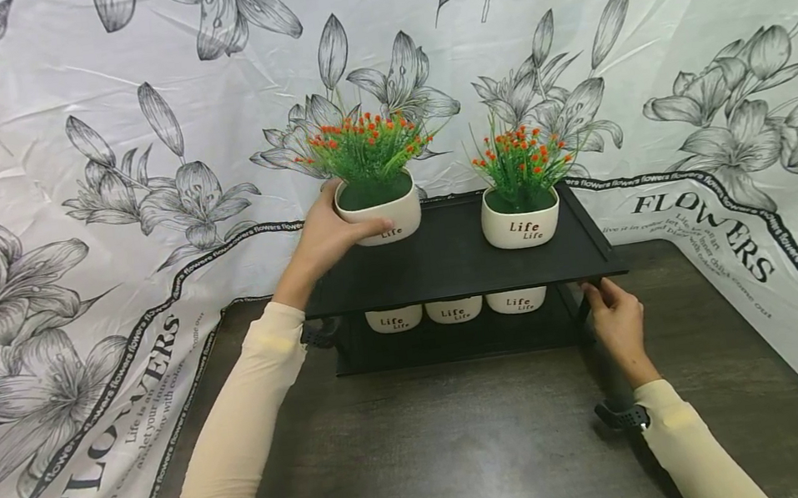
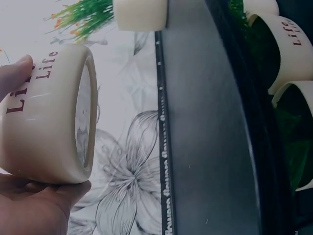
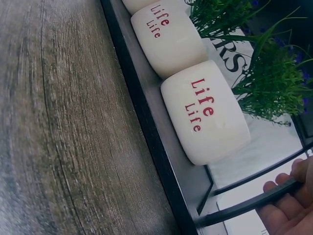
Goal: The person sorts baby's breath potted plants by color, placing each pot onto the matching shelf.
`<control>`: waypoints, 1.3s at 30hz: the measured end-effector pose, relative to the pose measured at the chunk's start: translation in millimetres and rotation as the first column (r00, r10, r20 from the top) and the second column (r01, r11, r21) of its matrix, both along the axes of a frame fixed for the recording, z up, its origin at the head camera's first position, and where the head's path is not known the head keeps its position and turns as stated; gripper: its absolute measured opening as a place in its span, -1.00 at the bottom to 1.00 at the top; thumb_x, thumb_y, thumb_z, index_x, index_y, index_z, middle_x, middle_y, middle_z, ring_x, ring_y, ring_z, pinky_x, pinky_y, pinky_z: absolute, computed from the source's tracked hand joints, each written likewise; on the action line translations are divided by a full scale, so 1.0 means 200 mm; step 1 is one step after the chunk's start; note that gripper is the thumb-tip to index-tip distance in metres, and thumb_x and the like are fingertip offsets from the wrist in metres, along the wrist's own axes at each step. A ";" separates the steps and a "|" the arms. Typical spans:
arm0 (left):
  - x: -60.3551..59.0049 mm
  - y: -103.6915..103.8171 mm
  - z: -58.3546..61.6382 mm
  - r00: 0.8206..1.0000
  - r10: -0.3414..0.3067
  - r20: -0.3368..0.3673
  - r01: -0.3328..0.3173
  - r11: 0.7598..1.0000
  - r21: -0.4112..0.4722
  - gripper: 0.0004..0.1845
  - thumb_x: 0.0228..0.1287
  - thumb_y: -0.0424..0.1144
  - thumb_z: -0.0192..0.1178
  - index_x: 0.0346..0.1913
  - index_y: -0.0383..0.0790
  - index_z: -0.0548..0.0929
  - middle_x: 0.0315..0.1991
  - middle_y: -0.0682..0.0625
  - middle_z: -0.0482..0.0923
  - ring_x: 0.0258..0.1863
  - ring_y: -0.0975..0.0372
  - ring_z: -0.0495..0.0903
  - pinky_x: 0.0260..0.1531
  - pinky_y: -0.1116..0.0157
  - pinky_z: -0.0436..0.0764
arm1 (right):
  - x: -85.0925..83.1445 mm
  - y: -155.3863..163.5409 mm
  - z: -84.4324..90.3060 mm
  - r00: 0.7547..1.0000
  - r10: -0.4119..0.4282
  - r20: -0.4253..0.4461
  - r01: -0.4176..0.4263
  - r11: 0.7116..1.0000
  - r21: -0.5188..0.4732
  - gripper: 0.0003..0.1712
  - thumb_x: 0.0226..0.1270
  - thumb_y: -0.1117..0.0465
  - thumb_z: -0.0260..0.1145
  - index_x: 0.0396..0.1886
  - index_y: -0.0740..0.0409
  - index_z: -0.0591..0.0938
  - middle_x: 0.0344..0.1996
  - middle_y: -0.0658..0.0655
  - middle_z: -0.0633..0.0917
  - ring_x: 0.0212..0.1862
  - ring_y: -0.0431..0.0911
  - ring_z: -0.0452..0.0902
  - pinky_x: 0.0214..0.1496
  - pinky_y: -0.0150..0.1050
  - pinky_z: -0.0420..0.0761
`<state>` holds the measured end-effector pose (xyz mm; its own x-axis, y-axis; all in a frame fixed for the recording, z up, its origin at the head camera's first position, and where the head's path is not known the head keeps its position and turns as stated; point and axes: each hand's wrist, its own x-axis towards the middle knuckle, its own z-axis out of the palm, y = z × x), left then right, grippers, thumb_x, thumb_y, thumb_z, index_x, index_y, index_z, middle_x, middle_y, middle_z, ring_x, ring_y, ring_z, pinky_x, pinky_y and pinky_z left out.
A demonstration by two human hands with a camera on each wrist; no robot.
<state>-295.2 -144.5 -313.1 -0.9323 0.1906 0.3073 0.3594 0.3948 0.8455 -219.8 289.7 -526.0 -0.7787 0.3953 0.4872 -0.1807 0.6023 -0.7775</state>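
My left hand [image 1: 328,237] grips a white "Life" pot [image 1: 380,216] of orange-flowered greenery at the left rear of the black shelf [image 1: 446,264]. My right hand [image 1: 615,323] closes its grip on the shelf's front right corner. A second pot [image 1: 521,220] stands on the shelf's right.

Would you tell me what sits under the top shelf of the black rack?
Under the top shelf, three white "Life" pots stand in a row on the lower shelf. Only their fronts show from the head view; the shelf covers their plants.
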 end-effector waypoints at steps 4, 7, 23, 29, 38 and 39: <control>-0.02 0.05 -0.01 1.000 0.003 0.025 -0.001 0.998 -0.070 0.21 -0.03 0.13 0.69 0.63 -0.17 0.24 0.32 -0.16 0.56 0.19 0.02 0.62 0.25 0.00 0.59 | 0.00 0.00 0.01 1.000 0.003 -0.011 -0.003 1.000 -0.007 -0.73 0.62 0.22 0.32 -0.03 0.36 0.80 -0.19 0.40 0.84 -0.32 -0.85 0.39 -0.27 -0.71 0.34; -0.04 0.09 -0.03 0.999 0.011 0.048 -0.005 0.991 -0.131 0.24 -0.03 0.18 0.68 0.64 -0.18 0.22 0.42 -0.19 0.48 0.27 -0.01 0.57 0.31 -0.05 0.56 | 0.01 0.00 0.01 1.000 0.007 -0.020 -0.007 1.000 -0.005 -0.74 0.62 0.22 0.33 -0.05 0.36 0.81 -0.21 0.41 0.84 -0.34 -0.84 0.39 -0.29 -0.70 0.34; -0.12 0.14 -0.15 0.991 0.025 0.134 0.017 0.954 -0.300 0.39 -0.02 0.31 0.62 0.74 -0.13 0.02 0.56 -0.27 0.36 0.43 -0.13 0.50 0.41 -0.16 0.50 | 0.00 0.00 0.00 1.000 -0.016 -0.001 0.016 1.000 0.007 -0.73 0.62 0.22 0.32 -0.03 0.35 0.80 -0.21 0.39 0.85 -0.36 -0.82 0.37 -0.32 -0.68 0.32; -0.14 0.12 -0.18 0.979 0.004 0.202 0.051 0.962 -0.267 0.40 0.02 0.25 0.63 0.76 -0.09 -0.05 0.49 -0.29 0.41 0.42 -0.12 0.50 0.47 -0.16 0.44 | -0.01 0.00 0.00 1.000 -0.016 -0.003 0.016 1.000 0.008 -0.73 0.62 0.19 0.32 -0.05 0.34 0.80 -0.25 0.40 0.84 -0.40 -0.76 0.38 -0.35 -0.64 0.33; -0.15 0.11 -0.20 0.966 -0.034 0.257 0.092 0.972 -0.218 0.42 0.11 0.20 0.61 0.77 -0.07 -0.19 0.37 -0.28 0.50 0.42 -0.09 0.51 0.56 -0.14 0.33 | -0.01 0.00 -0.01 1.000 -0.009 -0.028 0.009 1.000 0.000 -0.71 0.61 0.18 0.34 -0.11 0.37 0.79 -0.27 0.42 0.84 -0.41 -0.80 0.38 -0.36 -0.65 0.33; -0.15 0.11 -0.20 0.965 -0.037 0.259 0.095 0.972 -0.215 0.42 0.11 0.19 0.61 0.77 -0.06 -0.19 0.36 -0.28 0.51 0.40 -0.09 0.52 0.56 -0.13 0.33 | -0.01 0.00 -0.01 1.000 -0.010 -0.029 0.010 1.000 0.000 -0.71 0.61 0.18 0.34 -0.09 0.37 0.79 -0.26 0.42 0.84 -0.39 -0.82 0.38 -0.34 -0.67 0.33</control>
<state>-325.7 -123.0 -353.5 -0.9566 0.2912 0.0072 0.1786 0.5669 0.8042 -221.8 289.8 -528.9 -0.7605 0.4028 0.5094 -0.1972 0.6042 -0.7721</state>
